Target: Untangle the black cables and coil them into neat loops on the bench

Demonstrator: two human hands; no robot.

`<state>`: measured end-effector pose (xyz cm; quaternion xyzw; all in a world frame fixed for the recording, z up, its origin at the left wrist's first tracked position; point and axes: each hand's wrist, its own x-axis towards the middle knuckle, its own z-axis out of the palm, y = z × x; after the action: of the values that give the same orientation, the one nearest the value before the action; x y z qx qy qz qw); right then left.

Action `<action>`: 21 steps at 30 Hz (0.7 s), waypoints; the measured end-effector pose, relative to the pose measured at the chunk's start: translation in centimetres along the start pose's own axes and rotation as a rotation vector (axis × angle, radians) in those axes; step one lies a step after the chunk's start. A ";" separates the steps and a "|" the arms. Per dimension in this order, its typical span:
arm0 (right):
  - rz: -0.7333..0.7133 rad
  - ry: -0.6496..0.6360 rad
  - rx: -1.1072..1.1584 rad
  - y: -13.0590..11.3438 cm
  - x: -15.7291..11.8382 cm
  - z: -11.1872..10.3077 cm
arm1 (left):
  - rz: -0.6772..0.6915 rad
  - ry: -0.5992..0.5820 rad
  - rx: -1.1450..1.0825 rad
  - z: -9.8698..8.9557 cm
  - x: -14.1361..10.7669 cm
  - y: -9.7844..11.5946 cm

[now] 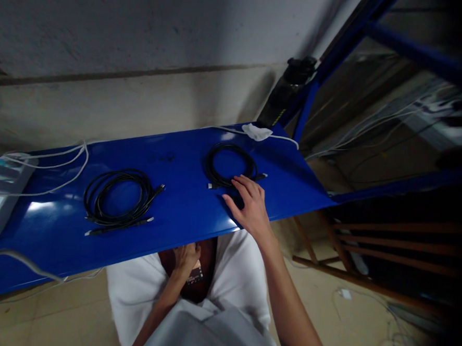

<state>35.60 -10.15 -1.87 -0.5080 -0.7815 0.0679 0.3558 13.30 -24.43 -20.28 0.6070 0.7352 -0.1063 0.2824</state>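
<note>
One black cable coil (209, 162) on the blue table (186, 201), at eleven o'clock from the right hand (251, 208), open fingers over its near rim; second coil (115, 219) at nine; left hand (186, 258) at seven, cannot tell if open

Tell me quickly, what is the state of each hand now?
Left hand: at the lap, partly hidden; its grip cannot be told.
Right hand: open, at the right-hand coiled black cable, not gripping it.

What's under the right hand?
Blue table and a bit of the nearest coiled black cable show around the right hand. What its fingers cover can't be seen.
</note>
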 end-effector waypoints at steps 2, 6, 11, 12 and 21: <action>-0.002 0.014 0.004 0.0 0.0 -0.1 | -0.004 -0.002 0.009 -0.1 0.1 0.0; -0.001 0.029 0.013 -0.1 -0.2 -0.1 | -0.004 -0.001 0.022 -0.2 0.0 0.0; -0.029 0.023 0.035 -0.1 -0.2 -0.3 | 0.014 0.018 0.024 -0.5 -0.6 0.1; -0.036 0.019 0.039 -0.1 -0.2 -0.3 | 0.019 0.028 0.022 -0.7 -0.7 0.1; -0.151 -0.119 0.196 -1.8 -1.7 -1.0 | 0.318 0.120 -0.078 -5.8 -3.9 -0.8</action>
<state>35.27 -12.69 -1.16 -0.4055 -0.8268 0.1470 0.3609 11.30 -24.92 -13.55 0.7094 0.6491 0.0046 0.2746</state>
